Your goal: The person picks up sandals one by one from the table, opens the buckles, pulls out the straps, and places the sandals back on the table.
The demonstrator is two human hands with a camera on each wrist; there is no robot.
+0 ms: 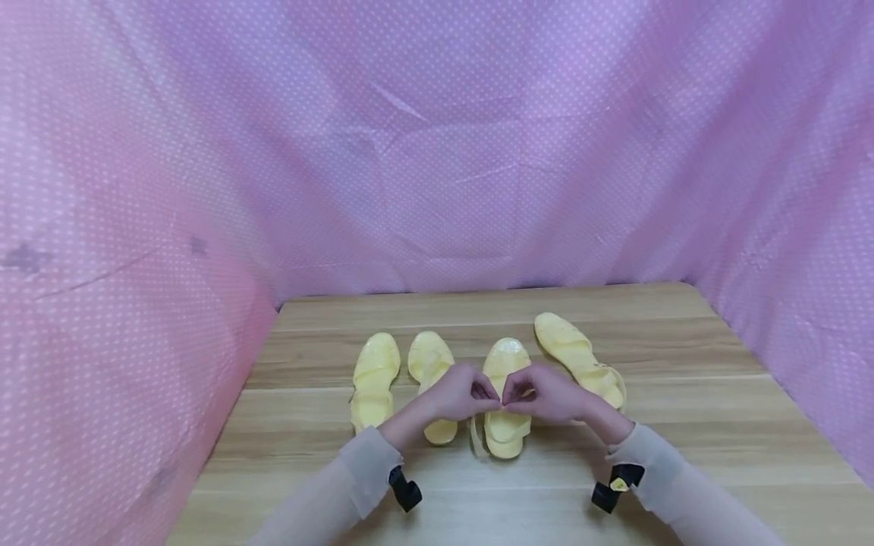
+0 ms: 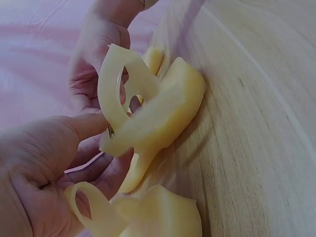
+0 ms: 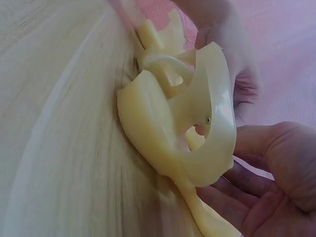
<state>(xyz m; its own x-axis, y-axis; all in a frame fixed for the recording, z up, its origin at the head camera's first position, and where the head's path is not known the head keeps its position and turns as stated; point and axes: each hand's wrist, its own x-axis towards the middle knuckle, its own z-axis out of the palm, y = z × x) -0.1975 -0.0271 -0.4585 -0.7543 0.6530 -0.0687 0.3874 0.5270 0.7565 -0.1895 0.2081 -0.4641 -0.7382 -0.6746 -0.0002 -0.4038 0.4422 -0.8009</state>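
Observation:
Four pale yellow jelly sandals lie in a row on the wooden table (image 1: pixel 683 425). Both hands meet over the third sandal (image 1: pixel 507 364). My left hand (image 1: pixel 488 396) and right hand (image 1: pixel 515 396) pinch its ankle strap from either side, fingertips almost touching. In the left wrist view my left hand (image 2: pixel 91 131) sets its thumb against the raised strap (image 2: pixel 116 94) of the sandal (image 2: pixel 165 111). In the right wrist view my right hand (image 3: pixel 247 150) holds the strap (image 3: pixel 219 103) where a small buckle pin shows, above the heel (image 3: pixel 148 123).
The other sandals lie at the far left (image 1: pixel 374 379), beside it (image 1: pixel 429 360), and angled at the right (image 1: pixel 576 353). Pink dotted cloth (image 1: pixel 437 152) walls the table at the back and both sides. Black wrist cameras (image 1: pixel 405 489) sit on both sleeves.

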